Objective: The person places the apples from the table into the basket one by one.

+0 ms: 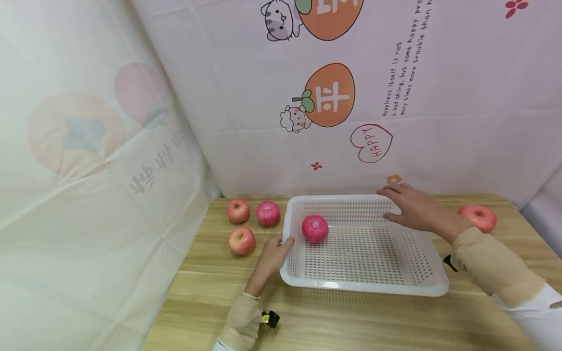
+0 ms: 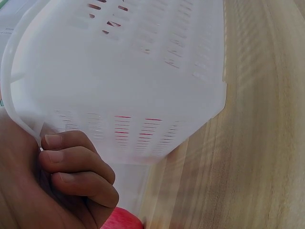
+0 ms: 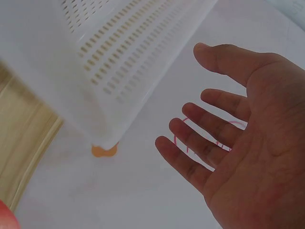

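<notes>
Left hand (image 1: 273, 253): I see its fingers (image 2: 78, 162) curled against the basket's near left corner, touching the rim and wall; from the wrist view they look bent around the edge, so I read it as gripping the basket.
Right hand (image 1: 412, 207): I have it spread flat, fingers (image 3: 200, 143) straight and apart, holding nothing; it hovers over the basket's far right corner, and I cannot tell whether it touches the rim.
Basket (image 1: 364, 285): white plastic, rectangular, shallow, with slotted walls and a perforated floor; it sits on the wooden table (image 1: 333, 321), roughly in the middle, between my two hands.
Apple in basket (image 1: 314, 228): deep pink-red, round, lying on the basket floor near the far left corner, not touched by either hand.
Three apples at left (image 1: 241, 241): paler red with yellowish patches, on the table just left of the basket; two stand in a row at the back near the wall, the third lies nearer, close to my left hand but apart from it.
Apple at right (image 1: 477, 217): pinkish red, on the table right of the basket, beyond my right forearm.
Backdrop (image 1: 395, 97): pale printed cloth with orange fruit and cartoon animals, rising behind the table.
</notes>
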Available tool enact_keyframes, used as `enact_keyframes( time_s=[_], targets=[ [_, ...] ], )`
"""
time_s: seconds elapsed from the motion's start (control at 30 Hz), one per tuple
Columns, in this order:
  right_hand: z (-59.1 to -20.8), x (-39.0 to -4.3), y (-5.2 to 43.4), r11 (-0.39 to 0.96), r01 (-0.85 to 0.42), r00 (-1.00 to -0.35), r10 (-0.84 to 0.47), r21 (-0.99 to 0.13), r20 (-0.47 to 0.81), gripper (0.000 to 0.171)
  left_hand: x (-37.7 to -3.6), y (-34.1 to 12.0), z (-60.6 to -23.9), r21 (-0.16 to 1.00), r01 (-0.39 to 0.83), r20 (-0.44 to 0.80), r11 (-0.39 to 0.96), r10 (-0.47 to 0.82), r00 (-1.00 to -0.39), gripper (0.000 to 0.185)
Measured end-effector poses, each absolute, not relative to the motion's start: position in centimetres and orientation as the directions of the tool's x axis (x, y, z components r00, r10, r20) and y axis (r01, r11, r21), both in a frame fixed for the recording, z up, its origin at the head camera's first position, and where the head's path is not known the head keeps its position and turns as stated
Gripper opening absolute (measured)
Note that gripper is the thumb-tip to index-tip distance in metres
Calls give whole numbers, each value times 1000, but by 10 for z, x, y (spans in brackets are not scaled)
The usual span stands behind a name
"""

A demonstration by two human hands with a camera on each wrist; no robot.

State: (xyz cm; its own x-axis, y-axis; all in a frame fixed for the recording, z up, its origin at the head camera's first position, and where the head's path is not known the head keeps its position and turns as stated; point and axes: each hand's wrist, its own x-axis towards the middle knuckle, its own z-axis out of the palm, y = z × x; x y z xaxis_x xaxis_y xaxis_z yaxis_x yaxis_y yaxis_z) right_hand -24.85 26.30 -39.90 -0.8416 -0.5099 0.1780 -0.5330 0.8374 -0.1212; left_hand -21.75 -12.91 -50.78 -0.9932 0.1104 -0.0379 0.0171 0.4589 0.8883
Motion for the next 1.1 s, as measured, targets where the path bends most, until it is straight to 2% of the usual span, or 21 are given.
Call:
enact_keyframes(
  time_s=[0.4,0.67,1.1],
  targets=[
    [-404,-259,314,889,-424,-904,-401,-175,151,65,-217,-129,-505,889,15,-39,458,108,-993,42],
    [-413,-265,349,900,-393,-917,-367,-190,157,65,-217,-129,-505,887,16,-39,462,110,-993,42],
    [-429,-266,396,938,-288,-957,-288,-191,32,70,-217,-129,-507,895,7,-50,447,116,-992,42]
  ],
)
